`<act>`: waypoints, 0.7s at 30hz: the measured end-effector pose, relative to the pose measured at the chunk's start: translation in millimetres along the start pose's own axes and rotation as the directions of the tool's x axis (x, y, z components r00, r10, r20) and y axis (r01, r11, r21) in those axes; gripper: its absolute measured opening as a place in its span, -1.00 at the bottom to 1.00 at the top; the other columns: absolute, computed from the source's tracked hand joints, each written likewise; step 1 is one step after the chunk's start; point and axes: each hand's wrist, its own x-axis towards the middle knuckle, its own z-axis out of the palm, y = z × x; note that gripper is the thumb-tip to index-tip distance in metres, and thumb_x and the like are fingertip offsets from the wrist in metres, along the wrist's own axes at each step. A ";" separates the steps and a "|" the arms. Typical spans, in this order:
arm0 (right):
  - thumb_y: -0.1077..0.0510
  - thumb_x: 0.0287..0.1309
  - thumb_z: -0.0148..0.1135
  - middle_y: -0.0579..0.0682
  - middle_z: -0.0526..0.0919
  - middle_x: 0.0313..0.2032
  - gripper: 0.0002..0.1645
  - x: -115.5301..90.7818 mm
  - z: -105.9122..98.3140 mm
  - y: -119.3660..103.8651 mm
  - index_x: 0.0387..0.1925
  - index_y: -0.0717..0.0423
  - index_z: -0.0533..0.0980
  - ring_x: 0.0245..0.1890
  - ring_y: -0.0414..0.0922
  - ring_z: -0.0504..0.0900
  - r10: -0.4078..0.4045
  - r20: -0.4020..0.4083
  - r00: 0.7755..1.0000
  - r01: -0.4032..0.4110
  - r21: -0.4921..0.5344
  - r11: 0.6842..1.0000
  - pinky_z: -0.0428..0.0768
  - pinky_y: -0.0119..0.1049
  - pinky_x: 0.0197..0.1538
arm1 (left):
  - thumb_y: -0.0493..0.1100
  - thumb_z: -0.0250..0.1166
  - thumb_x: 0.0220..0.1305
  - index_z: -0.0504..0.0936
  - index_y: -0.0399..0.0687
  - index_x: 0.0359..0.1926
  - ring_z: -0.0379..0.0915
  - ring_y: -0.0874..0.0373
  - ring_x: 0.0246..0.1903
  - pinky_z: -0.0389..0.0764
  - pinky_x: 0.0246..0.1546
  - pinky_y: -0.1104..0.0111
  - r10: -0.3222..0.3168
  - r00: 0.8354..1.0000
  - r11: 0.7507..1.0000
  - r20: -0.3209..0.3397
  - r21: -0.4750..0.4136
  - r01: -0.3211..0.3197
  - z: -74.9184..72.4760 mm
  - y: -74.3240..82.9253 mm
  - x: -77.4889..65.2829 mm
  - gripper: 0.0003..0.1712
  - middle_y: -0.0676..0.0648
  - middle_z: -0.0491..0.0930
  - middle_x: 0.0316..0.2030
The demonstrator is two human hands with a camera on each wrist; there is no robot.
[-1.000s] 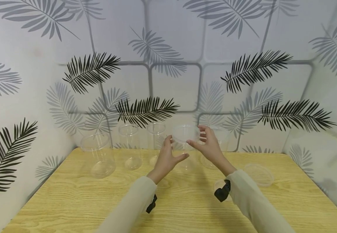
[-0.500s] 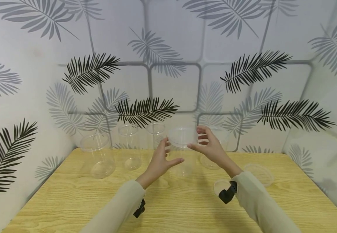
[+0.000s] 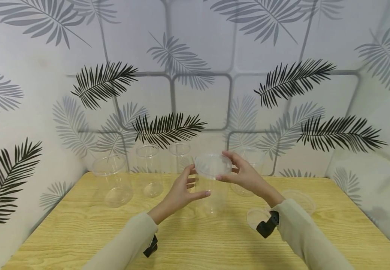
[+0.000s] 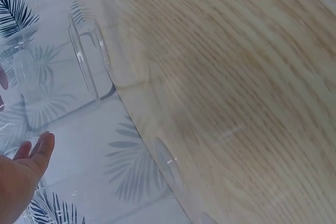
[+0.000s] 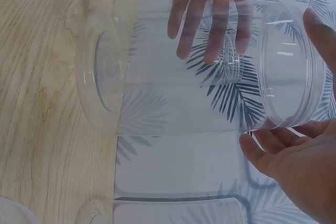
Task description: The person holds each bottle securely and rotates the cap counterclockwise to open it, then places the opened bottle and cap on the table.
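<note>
A tall clear plastic jar (image 3: 212,187) is upright in front of me, held between both hands; I cannot tell whether its base touches the table. My left hand (image 3: 181,191) cups its left side, thumb in front and fingers reaching behind; the right wrist view shows those fingers through the wall of the jar. My right hand (image 3: 248,176) grips the wide ringed top from the right, its thumb (image 5: 320,32) on one side and fingers on the other. The left wrist view shows only part of my left hand (image 4: 23,177), at the lower left.
Several clear jars line the back of the wooden table (image 3: 114,232): a wide one (image 3: 110,180) at left, narrower ones (image 3: 149,170) beside it, another (image 3: 245,176) behind my right hand. Flat clear round discs (image 3: 257,218) lie at right. A leaf-patterned wall (image 3: 198,101) stands behind.
The jar has come toward me and slightly left, both hands on it. My left forearm has shifted left and my right forearm a little right. The other jars have stayed put.
</note>
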 end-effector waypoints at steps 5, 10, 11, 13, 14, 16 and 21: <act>-0.02 -0.06 0.38 0.11 0.07 0.35 0.07 -2.9 2.4 -1.5 0.38 0.07 -0.02 0.26 0.21 0.24 0.016 0.024 1.000 -0.016 0.016 1.000 0.54 -0.07 0.04 | 0.02 0.47 -0.12 0.08 0.11 0.32 0.36 -0.07 0.13 0.42 0.13 0.11 0.030 1.000 0.999 -0.002 0.012 -0.030 -4.2 -2.5 -1.8 0.02 -0.14 0.30 0.18; 0.01 -0.07 0.39 0.10 0.07 0.35 0.05 -5.1 4.6 -1.6 0.37 0.06 0.01 0.26 0.20 0.25 0.005 0.001 1.000 -0.005 0.034 0.999 0.52 -0.05 0.07 | -0.14 0.50 -0.15 0.16 0.09 0.28 0.34 -0.07 0.13 0.40 0.14 0.05 0.058 0.998 0.998 -0.010 -0.022 -0.058 -8.4 -1.1 -2.2 -0.03 -0.13 0.32 0.16; 0.02 -0.07 0.39 0.10 0.07 0.35 0.04 -5.8 4.9 -1.9 0.36 0.05 0.01 0.26 0.18 0.25 -0.002 -0.003 1.000 0.002 0.035 0.999 0.50 -0.04 0.09 | -0.18 0.50 -0.15 0.16 0.06 0.28 0.33 -0.09 0.14 0.39 0.15 0.04 0.060 0.998 0.998 -0.007 -0.031 -0.060 -9.3 0.3 -2.5 -0.03 -0.14 0.31 0.17; 0.04 -0.07 0.39 0.10 0.09 0.34 0.02 -6.7 5.5 -2.5 0.36 0.05 0.03 0.26 0.16 0.25 -0.016 -0.009 1.000 0.017 0.040 0.999 0.46 -0.01 0.14 | -0.23 0.48 -0.14 0.15 -0.03 0.29 0.31 -0.11 0.15 0.37 0.16 0.03 0.066 0.998 0.997 0.008 -0.044 -0.065 -11.9 7.1 -4.9 -0.03 -0.18 0.30 0.19; 0.05 -0.07 0.39 0.10 0.11 0.33 0.02 -7.0 5.9 -3.0 0.36 0.06 0.04 0.26 0.15 0.26 -0.024 -0.012 1.000 0.024 0.044 0.999 0.44 0.00 0.16 | -0.24 0.48 -0.13 0.14 -0.06 0.30 0.30 -0.12 0.16 0.36 0.17 0.03 0.067 0.998 0.997 0.019 -0.047 -0.066 -13.1 10.8 -6.0 -0.03 -0.20 0.29 0.19; 0.07 -0.07 0.39 0.10 0.13 0.32 0.01 -7.6 6.5 -3.5 0.35 0.06 0.04 0.26 0.13 0.26 -0.037 -0.011 0.999 0.038 0.056 0.998 0.42 0.01 0.17 | -0.25 0.46 -0.11 0.13 -0.12 0.31 0.28 -0.13 0.18 0.35 0.18 0.05 0.064 0.997 0.997 0.047 -0.047 -0.062 -15.5 17.3 -8.0 -0.03 -0.23 0.29 0.21; 0.06 -0.09 0.41 0.10 0.15 0.31 0.01 -8.7 8.3 -4.6 0.34 0.04 0.06 0.24 0.11 0.28 -0.054 -0.007 0.999 0.054 0.071 0.996 0.42 0.03 0.15 | -0.23 0.45 -0.09 0.13 -0.12 0.32 0.26 -0.12 0.21 0.34 0.20 0.08 0.057 0.992 0.998 0.111 -0.030 -0.054 -19.8 22.6 -9.6 -0.03 -0.23 0.29 0.23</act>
